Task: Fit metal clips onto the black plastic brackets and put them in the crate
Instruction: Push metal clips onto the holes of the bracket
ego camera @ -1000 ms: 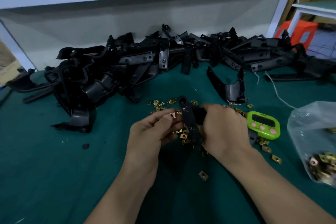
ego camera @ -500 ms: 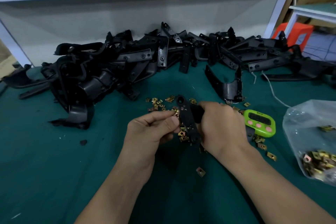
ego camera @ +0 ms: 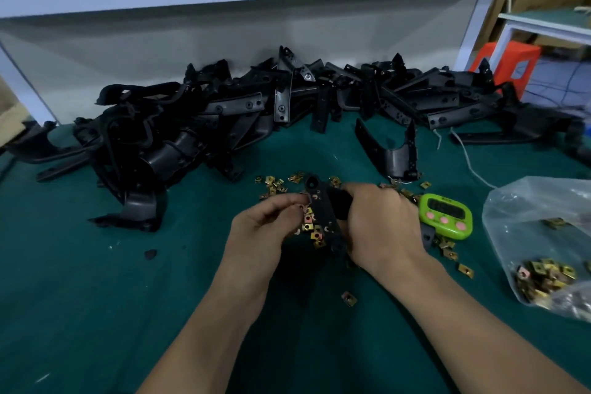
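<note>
the left hand (ego camera: 265,227) has closed in on the bracket (ego camera: 323,211). a second ago its thumb and forefinger held a clip just short of the strip's left edge. now the fingertips press against that edge near the top, and the clip (ego camera: 307,200) shows only as a pale sliver between them. the left fingers are curled and pinch the clip. the right hand (ego camera: 380,224) has its fingers wrapped round the bracket from the right and has kept it steady, tilted, just above the loose clips (ego camera: 315,230) scattered on the desk (ego camera: 96,297).

i judge the clip is being pushed onto the bracket's edge at this moment. whether it is fully seated i cannot tell, since the fingertips cover it.

no crate is in view, so this bracket has yet to be put away. a big pile (ego camera: 224,125) of brackets lies along the back of the desk, and a bag (ego camera: 543,233) at the right holds more clips, beside a green timer (ego camera: 446,216). much of the job looks undone.
</note>
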Demonstrator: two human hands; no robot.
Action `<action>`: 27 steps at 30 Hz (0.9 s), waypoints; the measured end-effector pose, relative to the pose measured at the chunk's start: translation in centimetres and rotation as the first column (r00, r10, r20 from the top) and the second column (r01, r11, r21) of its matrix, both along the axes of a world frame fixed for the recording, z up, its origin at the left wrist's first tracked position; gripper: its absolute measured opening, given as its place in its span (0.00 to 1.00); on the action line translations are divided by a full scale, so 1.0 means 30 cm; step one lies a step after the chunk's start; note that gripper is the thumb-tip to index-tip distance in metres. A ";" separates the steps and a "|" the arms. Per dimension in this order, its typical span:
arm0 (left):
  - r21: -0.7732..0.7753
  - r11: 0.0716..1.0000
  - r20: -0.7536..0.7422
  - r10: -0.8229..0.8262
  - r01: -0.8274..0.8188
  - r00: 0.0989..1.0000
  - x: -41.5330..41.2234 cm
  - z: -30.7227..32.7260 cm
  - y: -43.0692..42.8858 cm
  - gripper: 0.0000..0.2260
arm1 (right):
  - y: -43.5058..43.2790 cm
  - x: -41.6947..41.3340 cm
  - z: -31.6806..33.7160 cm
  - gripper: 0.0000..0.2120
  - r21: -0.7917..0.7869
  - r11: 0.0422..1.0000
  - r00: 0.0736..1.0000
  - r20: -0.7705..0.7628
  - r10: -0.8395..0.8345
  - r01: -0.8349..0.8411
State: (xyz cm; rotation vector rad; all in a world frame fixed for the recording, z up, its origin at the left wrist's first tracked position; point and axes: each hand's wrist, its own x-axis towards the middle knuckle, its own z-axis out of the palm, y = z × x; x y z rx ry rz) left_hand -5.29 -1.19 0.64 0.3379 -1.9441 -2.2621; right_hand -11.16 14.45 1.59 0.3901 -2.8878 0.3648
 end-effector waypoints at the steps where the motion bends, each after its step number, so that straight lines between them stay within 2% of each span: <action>1: -0.040 0.999 -0.016 -0.007 0.007 1.000 0.003 -0.003 0.003 0.11 | -0.001 0.004 0.003 0.16 -0.014 1.000 1.000 0.013 0.004 -0.004; 3: -0.090 0.996 -0.024 -0.011 0.009 1.000 0.007 -0.008 0.009 0.13 | -0.005 0.013 0.006 0.15 -0.036 0.999 0.999 0.024 0.022 -0.021; 5: -0.060 0.998 -0.011 -0.008 0.007 1.000 0.003 -0.014 0.008 0.15 | -0.006 0.015 0.004 0.13 -0.057 0.997 0.999 0.007 0.043 -0.042; 9: -0.112 0.992 -0.024 0.060 -0.062 0.998 0.006 -0.017 -0.004 0.09 | -0.017 0.016 -0.001 0.13 -0.054 0.996 0.997 -0.028 0.070 -0.071; 12: -0.171 0.977 -0.051 0.116 -0.123 0.992 0.017 -0.009 -0.009 0.10 | -0.029 0.018 -0.004 0.11 -0.080 0.993 0.995 -0.046 0.085 -0.088; 16: -0.103 0.985 -0.063 0.132 -0.138 0.989 0.019 0.012 -0.014 0.09 | -0.039 0.019 -0.002 0.14 -0.079 0.991 0.993 -0.056 0.102 -0.107; 20: -0.031 0.996 -0.077 0.083 -0.085 0.994 0.021 0.021 -0.027 0.07 | -0.034 0.014 -0.003 0.15 -0.078 0.990 0.992 -0.052 0.116 -0.119; 24: -0.029 0.998 -0.086 0.047 -0.050 0.995 0.010 0.014 -0.023 0.10 | -0.021 0.004 -0.008 0.13 -0.090 0.988 0.992 -0.040 0.119 -0.123; 27: -0.095 0.995 -0.103 -0.008 -0.002 0.995 0.014 0.014 -0.016 0.18 | -0.015 -0.002 -0.005 0.14 -0.069 0.991 0.993 -0.035 0.109 -0.111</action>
